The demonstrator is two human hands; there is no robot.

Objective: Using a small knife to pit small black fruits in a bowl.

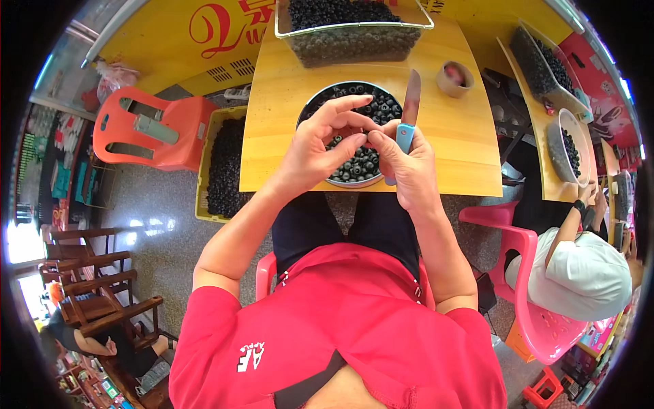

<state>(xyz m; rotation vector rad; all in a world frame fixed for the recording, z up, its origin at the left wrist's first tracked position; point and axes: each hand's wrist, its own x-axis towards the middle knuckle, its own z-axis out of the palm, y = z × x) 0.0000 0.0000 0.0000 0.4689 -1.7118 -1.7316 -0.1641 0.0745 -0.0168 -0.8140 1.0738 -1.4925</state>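
Over a round metal bowl (300,112) of small dark round fruits or nuts (365,163), both my hands meet at the fingertips. My right hand (410,163) grips a knife (406,133) with a light blue handle, its blade pointing up and away from me. The right thumb presses toward the fingertips of my left hand (327,140). My left thumb and forefinger close together there, while its other fingers are bent and spread. Whatever sits between the fingertips is too small and covered to make out.
A clear bin (351,46) of dark pieces stands at the table's far edge, a beige cup (454,79) at right. Left of the table (272,136) are a yellow crate (204,184) and orange chair (187,129). A person in white (579,273) sits at right.
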